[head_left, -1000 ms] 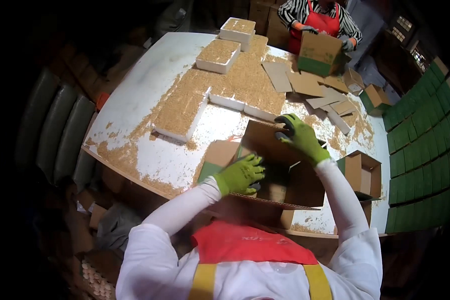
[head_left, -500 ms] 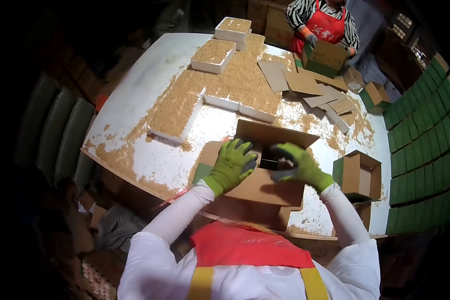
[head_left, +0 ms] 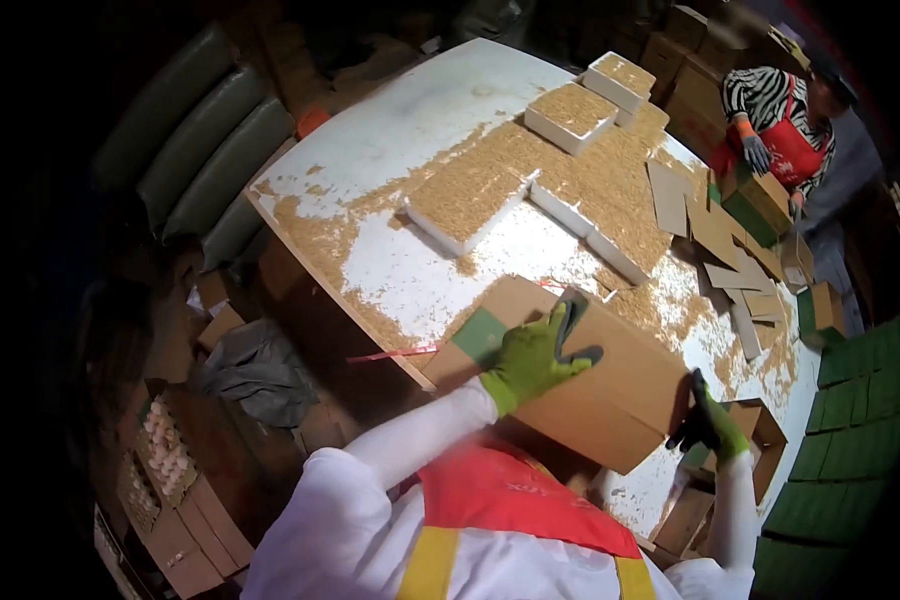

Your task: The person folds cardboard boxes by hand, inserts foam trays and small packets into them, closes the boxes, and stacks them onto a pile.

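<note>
Left hand (head_left: 532, 368): gloved and laid over the upper panel of the big cardboard box (head_left: 610, 385), with fingers parted and thumb held well out; pressing rather than pinching, by the look of it.

Right hand (head_left: 718, 425): at the right-hand end of the same box, with fingers apart and curved towards the end panel; cannot tell whether pinching the edge or only touching.

Big cardboard box: at the near edge of the white table (head_left: 405, 125), just before the red apron (head_left: 510, 490); set at a slant, with inside hidden. Probably light for its size, stiff along the folds, easier to dent mid-panel. Dry and not very slippery, judging by the surface. Best held low at both ends, near the corners.

Open box (head_left: 767, 460): just beyond the right hand, with bare inner walls in view.

White trays (head_left: 555, 136): farther up the table, filled to about the rim with tan flakes (head_left: 470, 195); likely brittle at the walls and loose on top, so better lifted level from underneath.

Floor carton (head_left: 205, 510): down to the left, holding rows of pale, egg-like rounds (head_left: 168, 455); fragile, if eggs.

Far side: flat cardboard pieces (head_left: 712, 235) and another person (head_left: 795, 140) with a smaller box (head_left: 765, 205).

Right side: stacked green boxes (head_left: 835, 500), contents out of sight.
</note>
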Demonstrator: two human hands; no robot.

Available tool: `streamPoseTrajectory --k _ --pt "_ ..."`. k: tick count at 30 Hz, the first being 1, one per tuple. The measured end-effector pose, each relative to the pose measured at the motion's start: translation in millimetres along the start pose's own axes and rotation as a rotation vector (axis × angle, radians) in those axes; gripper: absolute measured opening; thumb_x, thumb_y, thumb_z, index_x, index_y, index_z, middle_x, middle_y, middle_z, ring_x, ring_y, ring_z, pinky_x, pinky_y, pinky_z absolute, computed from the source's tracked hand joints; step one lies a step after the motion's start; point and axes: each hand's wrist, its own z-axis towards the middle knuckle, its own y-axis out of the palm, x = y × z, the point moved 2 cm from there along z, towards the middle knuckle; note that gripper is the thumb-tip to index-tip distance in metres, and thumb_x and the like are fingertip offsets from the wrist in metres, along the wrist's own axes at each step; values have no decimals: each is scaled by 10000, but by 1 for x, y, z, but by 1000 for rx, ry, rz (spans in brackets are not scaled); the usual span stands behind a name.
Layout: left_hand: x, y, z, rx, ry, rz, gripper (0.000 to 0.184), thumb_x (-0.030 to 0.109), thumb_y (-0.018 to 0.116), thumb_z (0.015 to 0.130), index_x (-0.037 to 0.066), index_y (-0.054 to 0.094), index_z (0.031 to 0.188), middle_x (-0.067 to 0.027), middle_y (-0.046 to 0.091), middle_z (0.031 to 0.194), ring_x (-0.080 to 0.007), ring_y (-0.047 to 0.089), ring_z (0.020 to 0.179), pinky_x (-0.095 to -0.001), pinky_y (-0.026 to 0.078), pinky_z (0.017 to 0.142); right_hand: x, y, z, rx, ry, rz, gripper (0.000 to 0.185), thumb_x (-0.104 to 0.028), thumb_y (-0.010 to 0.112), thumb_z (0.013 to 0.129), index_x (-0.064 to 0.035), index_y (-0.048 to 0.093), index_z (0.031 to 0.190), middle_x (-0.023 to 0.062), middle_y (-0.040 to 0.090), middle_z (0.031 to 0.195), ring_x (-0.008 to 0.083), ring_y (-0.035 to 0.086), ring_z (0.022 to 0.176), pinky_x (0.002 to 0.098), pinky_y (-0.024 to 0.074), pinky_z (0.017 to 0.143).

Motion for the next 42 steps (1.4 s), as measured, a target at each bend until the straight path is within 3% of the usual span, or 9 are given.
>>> streamPoseTrajectory --k 3,6,9,12,15,20,28,34,42 --pt "-22 2 -26 325 543 -21 994 617 726 769 -64 399 1416 -273 546 1324 -402 588 1158 -455 495 956 15 39 -32 -325 -283 689 757 -586 605 910 -86 395 1437 148 644 1121 437 666 1007 512 581 834" --pt "-27 -18 -31 179 501 -438 1035 651 703 770 -89 395 1424 -279 427 1465 -427 408 1373 -473 390 1106 53 92 11 102 -690 666 770 -108 740 850 -90 287 1472 101 535 1289 296 592 1145 418 555 925" --pt "-73 -1 -31 5 309 -116 912 482 685 815 -77 357 1456 -313 464 1402 -419 473 1295 -456 428 1055 139 117 92 301 -928 122 1044 -179 851 739 -39 175 1522 155 463 1404 265 548 1211 373 490 988" --pt "-66 -6 -37 -292 -197 -184 785 275 625 845 -118 320 1452 -332 543 1292 -399 599 1140 -406 485 988 162 89 104 318 -934 -432 608 -177 770 846 8 499 1357 94 619 1226 248 602 1123 351 479 989" --pt "-67 3 -64 -318 -191 -119 729 248 565 861 -110 326 1450 -331 577 1233 -430 618 1076 -452 498 945 67 65 44 366 -698 625 446 -126 586 983 -34 465 1402 109 529 1383 196 550 1214 346 506 935" --pt "-133 36 -47 -198 208 33 807 373 614 893 47 257 1539 -269 494 1413 -411 542 1255 -471 501 940 29 94 70 705 -748 -45 536 -154 605 969 -9 395 1441 131 502 1397 237 509 1249 340 385 1066" --pt "-294 -17 182 429 -1196 -135 1228 863 444 779 -68 173 1533 -323 127 1587 -477 108 1473 -564 79 1179 32 75 81 623 -773 117 362 -133 569 979 -4 523 1314 96 619 1211 172 558 1102 312 430 974" --pt "-254 -12 181 1126 -847 -939 898 331 778 834 -57 298 1487 -229 448 1448 -330 522 1250 -468 438 1041 21 81 67 774 -709 95 343 -45 599 949 16 554 1284 98 626 1206 162 568 1122 279 425 988" --pt "-218 -36 107 598 -350 -1588 511 275 621 973 3 487 1385 -129 590 1332 -262 621 1155 -384 520 1000 33 81 65 1068 -938 42 376 5 678 885 25 589 1250 115 665 1151 181 646 1042 315 521 899"
